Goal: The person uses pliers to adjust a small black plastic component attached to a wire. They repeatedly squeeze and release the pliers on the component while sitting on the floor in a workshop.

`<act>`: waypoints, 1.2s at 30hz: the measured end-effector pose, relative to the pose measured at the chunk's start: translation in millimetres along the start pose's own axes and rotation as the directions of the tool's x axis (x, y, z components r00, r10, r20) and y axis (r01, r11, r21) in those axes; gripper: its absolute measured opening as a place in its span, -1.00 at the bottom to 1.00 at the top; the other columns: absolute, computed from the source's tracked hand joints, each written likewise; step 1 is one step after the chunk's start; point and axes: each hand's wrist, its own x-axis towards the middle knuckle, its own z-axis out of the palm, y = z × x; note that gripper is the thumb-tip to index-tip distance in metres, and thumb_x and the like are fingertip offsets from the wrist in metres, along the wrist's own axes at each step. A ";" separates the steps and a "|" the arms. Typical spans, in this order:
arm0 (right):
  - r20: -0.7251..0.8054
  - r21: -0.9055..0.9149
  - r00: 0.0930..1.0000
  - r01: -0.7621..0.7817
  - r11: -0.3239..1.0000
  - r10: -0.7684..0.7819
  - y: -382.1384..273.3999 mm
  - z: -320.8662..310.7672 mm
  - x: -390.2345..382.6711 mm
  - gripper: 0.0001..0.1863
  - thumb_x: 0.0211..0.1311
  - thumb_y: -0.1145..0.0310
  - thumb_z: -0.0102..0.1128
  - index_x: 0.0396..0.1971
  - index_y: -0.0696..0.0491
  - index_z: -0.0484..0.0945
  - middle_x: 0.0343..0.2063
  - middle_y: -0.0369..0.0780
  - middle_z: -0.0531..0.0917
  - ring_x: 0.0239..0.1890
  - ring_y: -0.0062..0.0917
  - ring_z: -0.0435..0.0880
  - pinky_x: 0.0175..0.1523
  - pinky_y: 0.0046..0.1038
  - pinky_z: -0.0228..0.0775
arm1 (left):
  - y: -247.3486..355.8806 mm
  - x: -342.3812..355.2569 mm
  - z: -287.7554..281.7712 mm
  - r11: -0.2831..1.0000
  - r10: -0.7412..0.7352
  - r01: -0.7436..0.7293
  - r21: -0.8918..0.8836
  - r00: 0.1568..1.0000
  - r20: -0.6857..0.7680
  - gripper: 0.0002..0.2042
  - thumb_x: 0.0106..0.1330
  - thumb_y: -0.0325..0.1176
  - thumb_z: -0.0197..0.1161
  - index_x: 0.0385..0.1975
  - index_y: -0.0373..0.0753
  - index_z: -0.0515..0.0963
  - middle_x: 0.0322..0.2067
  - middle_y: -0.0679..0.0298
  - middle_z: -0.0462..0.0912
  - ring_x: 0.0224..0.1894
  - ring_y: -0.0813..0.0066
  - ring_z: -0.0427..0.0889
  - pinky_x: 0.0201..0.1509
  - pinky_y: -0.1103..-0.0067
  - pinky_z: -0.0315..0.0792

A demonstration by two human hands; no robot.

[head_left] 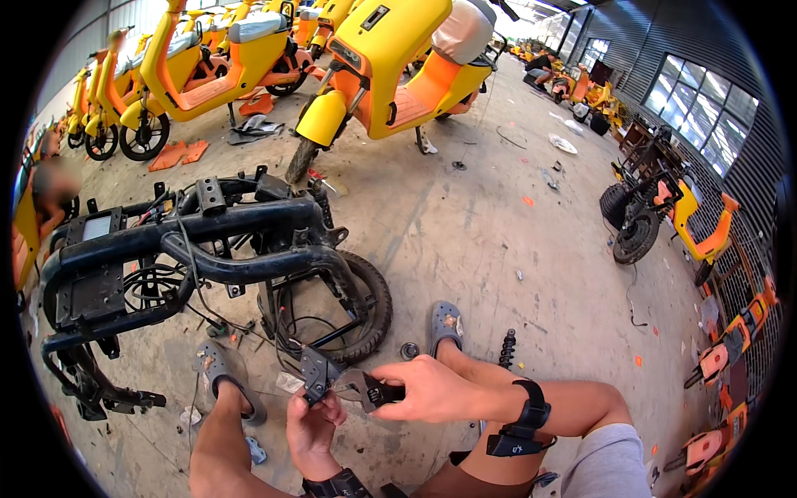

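My left hand (311, 427) grips a small black metal part (319, 373) from below, between my knees. My right hand (423, 390) is closed round an adjustable wrench (359, 386), its head against the right side of that part. Just beyond them lies a black scooter frame (232, 217) on its side, with loose cables and a wheel (369, 307) whose lower edge is close behind the held part. A black shock absorber (507, 349) lies on the floor right of my right foot, and a small dark round piece (409, 351) is near the wheel.
Several yellow scooters (199, 83) stand at the back, one (374, 25) just behind the frame. At right are a partly stripped scooter (697, 220) and orange-and-black pieces (739, 332) along the wall. A person (54, 187) is at far left, another (540, 66) far back. Scraps litter the concrete floor (498, 207).
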 end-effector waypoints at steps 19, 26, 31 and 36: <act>0.005 0.017 0.999 0.032 0.999 -0.033 7.9 3.8 10.7 -0.44 -0.08 0.18 0.41 -0.14 0.28 0.55 -0.45 0.03 0.63 -0.41 -0.16 0.63 -0.28 -0.31 0.44 | 12.2 -2.0 6.9 0.992 -0.021 0.020 0.126 1.000 0.008 -0.49 0.08 -0.04 0.33 -0.29 -0.46 0.48 -0.58 0.05 0.53 -0.57 0.27 0.51 -0.57 0.45 0.37; 0.065 0.036 0.998 0.000 0.999 -0.003 0.6 -3.5 7.4 -0.47 -0.07 0.19 0.40 -0.17 0.27 0.54 -0.47 0.01 0.61 -0.46 -0.17 0.57 -0.31 -0.30 0.40 | 15.1 -6.4 15.1 0.978 -0.002 -0.018 0.210 0.995 0.098 -0.44 0.07 -0.05 0.37 -0.21 -0.53 0.48 -0.59 0.05 0.52 -0.59 0.25 0.52 -0.55 0.44 0.42; 0.054 0.012 0.999 0.004 1.000 -0.005 1.0 -8.9 3.4 -0.47 -0.06 0.17 0.39 -0.15 0.25 0.54 -0.44 0.03 0.62 -0.42 -0.13 0.58 -0.30 -0.29 0.41 | 14.0 -5.1 20.5 0.956 0.015 -0.027 0.291 0.999 0.044 -0.44 0.10 -0.05 0.33 -0.20 -0.54 0.47 -0.55 0.01 0.54 -0.59 0.23 0.53 -0.56 0.45 0.43; -0.148 -0.279 0.972 0.136 0.951 -0.182 -4.6 -6.9 11.2 -0.40 -0.05 0.06 0.40 -0.11 0.22 0.55 -0.31 0.08 0.65 -0.23 -0.03 0.63 -0.17 -0.26 0.49 | 13.3 3.9 15.7 0.978 0.051 -0.031 0.207 0.995 -0.090 -0.45 0.17 -0.01 0.24 -0.17 -0.50 0.50 -0.49 0.04 0.60 -0.59 0.34 0.54 -0.54 0.49 0.45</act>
